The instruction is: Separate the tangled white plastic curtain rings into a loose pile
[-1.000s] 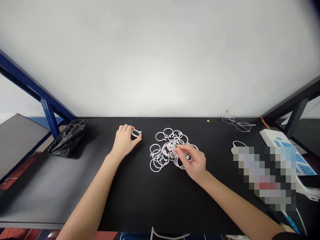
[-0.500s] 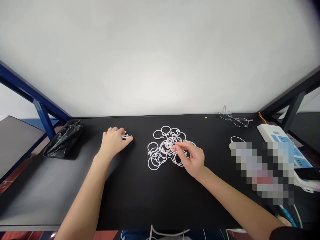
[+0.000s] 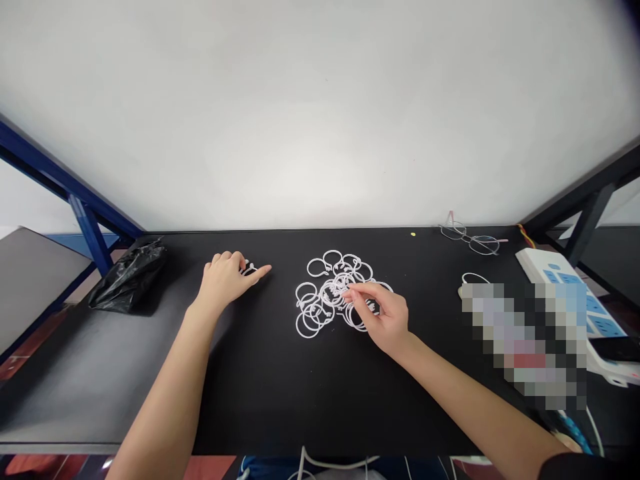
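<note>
A loose heap of several white plastic rings (image 3: 325, 293) lies in the middle of the black table (image 3: 280, 380). My right hand (image 3: 383, 313) rests at the heap's right side, thumb and forefinger pinched on one ring of the heap. My left hand (image 3: 227, 277) lies on the table well to the left of the heap, fingers curled over a single white ring (image 3: 249, 269) that shows only in part under the fingertips, pressed flat on the table.
A crumpled black plastic bag (image 3: 131, 277) sits at the far left. Spectacles (image 3: 470, 238) lie by the back wall at right. A white and blue power strip (image 3: 570, 293) and a blurred patch fill the right side. Blue frame struts rise at left.
My left hand has carried its ring leftward and lowered it onto the table, where the fingers now cover it. My right hand has closed its pinch on a ring in the heap.
</note>
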`<action>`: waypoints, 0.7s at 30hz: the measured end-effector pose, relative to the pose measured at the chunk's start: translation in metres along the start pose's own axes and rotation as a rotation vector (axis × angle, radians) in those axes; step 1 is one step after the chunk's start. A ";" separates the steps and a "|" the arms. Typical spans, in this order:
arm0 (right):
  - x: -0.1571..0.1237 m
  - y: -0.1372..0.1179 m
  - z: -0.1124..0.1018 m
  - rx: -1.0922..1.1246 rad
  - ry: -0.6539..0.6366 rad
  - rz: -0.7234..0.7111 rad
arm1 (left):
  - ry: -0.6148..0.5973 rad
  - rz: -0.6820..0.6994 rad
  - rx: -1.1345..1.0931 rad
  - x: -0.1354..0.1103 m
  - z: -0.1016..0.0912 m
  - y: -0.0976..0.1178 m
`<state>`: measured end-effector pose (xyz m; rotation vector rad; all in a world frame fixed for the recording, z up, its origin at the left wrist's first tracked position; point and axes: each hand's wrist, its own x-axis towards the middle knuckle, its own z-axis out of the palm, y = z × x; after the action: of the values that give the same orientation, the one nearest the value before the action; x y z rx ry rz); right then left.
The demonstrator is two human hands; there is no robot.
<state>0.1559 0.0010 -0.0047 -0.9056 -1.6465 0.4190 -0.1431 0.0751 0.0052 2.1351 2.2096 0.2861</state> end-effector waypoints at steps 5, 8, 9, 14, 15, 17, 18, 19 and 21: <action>-0.001 0.001 0.000 0.023 0.008 -0.015 | 0.035 -0.025 0.019 0.002 -0.001 -0.002; -0.001 0.000 0.000 0.015 0.006 -0.015 | 0.002 0.002 0.039 0.003 0.001 -0.003; 0.000 0.000 0.001 0.008 0.005 -0.014 | -0.012 0.015 0.039 0.003 0.002 -0.003; 0.000 0.000 0.001 0.009 0.003 -0.017 | -0.036 0.052 0.020 0.005 0.003 -0.003; 0.000 0.000 0.001 0.014 0.002 -0.016 | -0.034 0.053 0.015 0.005 0.003 -0.003; -0.001 0.001 0.001 0.020 0.000 -0.012 | -0.035 0.057 0.008 0.006 0.003 -0.004; -0.001 0.002 0.001 0.021 0.000 -0.011 | -0.037 0.059 0.011 0.006 0.003 -0.004; -0.002 0.002 0.000 0.020 -0.001 -0.013 | -0.038 0.061 0.019 0.006 0.003 -0.004; -0.002 0.003 0.000 0.017 -0.004 -0.020 | -0.034 0.062 0.038 0.005 0.002 -0.003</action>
<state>0.1566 0.0012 -0.0083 -0.8756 -1.6518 0.4214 -0.1461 0.0807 0.0028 2.2137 2.1504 0.2110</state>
